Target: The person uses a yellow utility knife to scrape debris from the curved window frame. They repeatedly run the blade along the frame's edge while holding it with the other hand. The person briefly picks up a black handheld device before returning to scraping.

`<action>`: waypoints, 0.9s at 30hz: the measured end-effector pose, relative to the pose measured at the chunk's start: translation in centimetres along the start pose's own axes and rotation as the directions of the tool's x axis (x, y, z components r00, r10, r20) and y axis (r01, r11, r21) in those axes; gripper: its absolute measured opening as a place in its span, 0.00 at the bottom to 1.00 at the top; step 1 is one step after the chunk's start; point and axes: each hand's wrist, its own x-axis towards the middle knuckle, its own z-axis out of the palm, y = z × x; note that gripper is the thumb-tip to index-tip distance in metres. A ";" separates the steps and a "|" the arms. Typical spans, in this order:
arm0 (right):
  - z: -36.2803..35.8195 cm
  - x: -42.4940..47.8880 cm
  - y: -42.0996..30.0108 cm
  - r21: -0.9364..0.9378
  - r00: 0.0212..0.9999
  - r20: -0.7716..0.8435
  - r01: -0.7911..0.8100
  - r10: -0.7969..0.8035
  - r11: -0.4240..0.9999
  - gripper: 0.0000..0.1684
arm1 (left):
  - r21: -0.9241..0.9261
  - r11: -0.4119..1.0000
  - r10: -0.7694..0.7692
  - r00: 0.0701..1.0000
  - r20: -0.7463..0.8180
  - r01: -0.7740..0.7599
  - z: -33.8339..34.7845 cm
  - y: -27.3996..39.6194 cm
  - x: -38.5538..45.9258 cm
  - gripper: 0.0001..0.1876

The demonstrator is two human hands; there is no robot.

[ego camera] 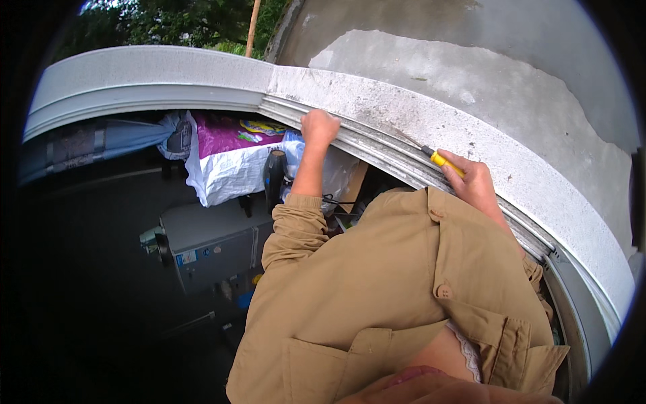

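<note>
My right hand (473,181) is wrapped around the yellow and black handle of a screwdriver (446,164). The tool's thin shaft points up and left, over the edge between the sliding-window track (373,135) and the rough white sill (404,103). Farther left, my left hand (320,126) is curled into a fist on the same metal track, close to the frame corner. Whether its fingers grip anything is hidden. Dark dirt marks the track grooves and the sill beside them.
Indoors below the track are a purple and white plastic sack (232,164), a black hair dryer (275,177) and a grey cabinet-like box (212,237). A tied blue curtain (128,139) hangs at left. Outside lies a partly wet concrete surface (444,65), with trees (186,22) beyond.
</note>
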 end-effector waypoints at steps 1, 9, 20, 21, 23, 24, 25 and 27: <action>0.0 0.1 0.1 -0.020 1.000 -0.005 -0.003 0.003 1.000 0.17 | 0.123 0.992 0.005 1.000 0.011 -0.007 0.3 0.6 -0.5 0.19; 0.0 0.1 0.3 0.013 1.000 -0.006 0.005 -0.005 1.000 0.17 | 0.073 0.994 0.076 0.997 0.031 -0.078 1.8 1.1 -3.5 0.21; 0.1 0.1 0.4 -0.004 0.999 -0.012 0.045 -0.045 0.999 0.17 | -0.039 0.999 -0.015 0.999 -0.041 0.013 3.0 4.6 -6.5 0.19; 0.0 0.1 0.4 -0.006 0.999 -0.007 0.041 -0.041 0.999 0.17 | -0.043 0.998 -0.040 0.999 -0.027 0.039 2.9 4.7 -6.5 0.19; -0.1 0.0 0.0 -0.008 0.999 0.006 0.033 -0.033 0.999 0.17 | -0.050 0.996 -0.069 0.996 0.050 0.071 2.4 5.1 -6.1 0.19; -0.2 -0.1 -0.1 -0.014 0.999 0.019 0.049 -0.049 0.999 0.17 | -0.052 0.995 -0.082 0.993 0.088 0.087 2.2 5.3 -6.0 0.19; -0.3 -0.2 -0.3 -0.021 0.997 0.033 0.066 -0.065 0.998 0.16 | -0.046 0.995 -0.087 0.993 0.076 0.091 2.1 5.4 -6.0 0.19; -0.6 -0.4 -0.9 -0.055 0.995 0.086 0.061 -0.056 0.997 0.16 | -0.035 0.995 -0.097 0.994 0.053 0.098 2.1 5.6 -6.1 0.18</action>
